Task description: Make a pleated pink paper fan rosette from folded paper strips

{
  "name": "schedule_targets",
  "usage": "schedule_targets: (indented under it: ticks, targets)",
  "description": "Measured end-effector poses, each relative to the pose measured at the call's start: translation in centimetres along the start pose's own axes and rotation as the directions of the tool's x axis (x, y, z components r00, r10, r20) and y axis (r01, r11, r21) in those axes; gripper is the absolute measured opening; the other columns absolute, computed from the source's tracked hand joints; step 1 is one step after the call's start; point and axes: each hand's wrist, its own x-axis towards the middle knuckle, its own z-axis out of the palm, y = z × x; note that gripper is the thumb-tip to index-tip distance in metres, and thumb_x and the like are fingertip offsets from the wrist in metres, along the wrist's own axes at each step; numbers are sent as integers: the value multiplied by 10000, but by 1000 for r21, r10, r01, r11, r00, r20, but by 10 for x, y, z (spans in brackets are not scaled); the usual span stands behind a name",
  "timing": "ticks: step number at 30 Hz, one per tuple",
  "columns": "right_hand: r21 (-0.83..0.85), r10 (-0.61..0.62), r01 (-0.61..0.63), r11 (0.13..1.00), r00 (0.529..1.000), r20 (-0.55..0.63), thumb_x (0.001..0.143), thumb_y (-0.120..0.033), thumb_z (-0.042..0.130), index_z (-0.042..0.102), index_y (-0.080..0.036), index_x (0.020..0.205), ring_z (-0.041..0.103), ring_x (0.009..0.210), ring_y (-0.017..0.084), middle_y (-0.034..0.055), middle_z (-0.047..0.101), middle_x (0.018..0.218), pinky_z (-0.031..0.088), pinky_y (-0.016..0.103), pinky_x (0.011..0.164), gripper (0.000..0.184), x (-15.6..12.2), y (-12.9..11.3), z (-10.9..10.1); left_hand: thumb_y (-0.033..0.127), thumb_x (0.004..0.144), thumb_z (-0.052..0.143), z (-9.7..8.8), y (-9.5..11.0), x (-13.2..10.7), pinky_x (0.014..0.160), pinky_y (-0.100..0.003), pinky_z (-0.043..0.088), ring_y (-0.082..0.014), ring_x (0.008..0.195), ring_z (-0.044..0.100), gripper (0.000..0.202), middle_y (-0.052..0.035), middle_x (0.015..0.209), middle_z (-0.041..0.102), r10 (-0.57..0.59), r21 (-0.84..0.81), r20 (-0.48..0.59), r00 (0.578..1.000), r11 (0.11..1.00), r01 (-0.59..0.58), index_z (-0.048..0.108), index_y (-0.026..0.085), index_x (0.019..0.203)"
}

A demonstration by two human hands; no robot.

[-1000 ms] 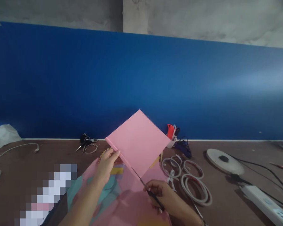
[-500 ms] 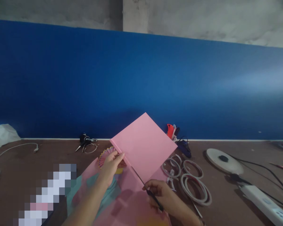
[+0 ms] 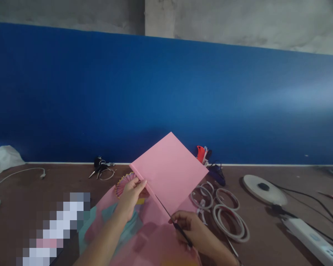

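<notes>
A square sheet of pink paper (image 3: 170,170) is held up in front of me, tilted like a diamond, with a narrow folded strip along its lower-left edge. My left hand (image 3: 133,190) pinches that folded edge between thumb and fingers. With my right hand (image 3: 190,227) I grip black-handled scissors (image 3: 180,232); their thin blades lie along the fold, pointing up toward my left hand. The fingers partly hide the handles. Behind my left hand is a pleated pink paper fan (image 3: 123,183) with a yellow edge. More pink paper (image 3: 155,244) and teal paper (image 3: 87,225) lie below.
Several rolls of tape (image 3: 230,221) lie to the right on the brown table (image 3: 266,236). Beyond them are a white round device (image 3: 263,190) and a power strip (image 3: 312,238). Keys (image 3: 101,168) and a white cable (image 3: 19,171) lie left. A blue panel (image 3: 166,92) stands behind.
Almost nothing differs. The scissors and my right hand have shifted very slightly; the paper and my left hand stay in place.
</notes>
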Motion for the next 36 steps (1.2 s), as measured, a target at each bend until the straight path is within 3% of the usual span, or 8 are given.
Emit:
schedule_targets:
  ticks: [10,24,31,36]
  targets:
    - [21,68,-67,998,997,-45,482,-161,532,580,-142,745,460,314,67,-61,572,451,338,154,309,268,-2,-14,8,414,673,681,10,-3,-8,661,-304,530,-205,722,671,332,-46,816,724,-38,36,20,999,999,37,654,165,891]
    - [20,34,-32,999,997,-74,509,-180,536,571,-142,727,445,340,58,-58,576,457,329,157,341,224,-6,-21,9,429,691,668,7,-6,-7,658,-288,517,-201,738,674,331,-47,842,732,-49,17,27,998,999,49,663,181,911]
    - [4,34,-33,999,996,-79,494,-167,531,613,-122,772,450,325,64,-60,576,447,329,159,334,293,-3,-16,7,415,681,679,10,-4,-9,655,-293,517,-203,733,670,331,-52,823,729,-39,16,10,999,999,38,666,164,895]
    - [-1,63,-64,998,996,-62,479,-160,516,647,-107,735,460,322,69,-47,574,441,343,161,326,292,-1,-16,9,403,699,665,12,-6,-10,653,-289,505,-210,747,666,349,-63,848,729,-32,32,54,998,999,30,673,152,942]
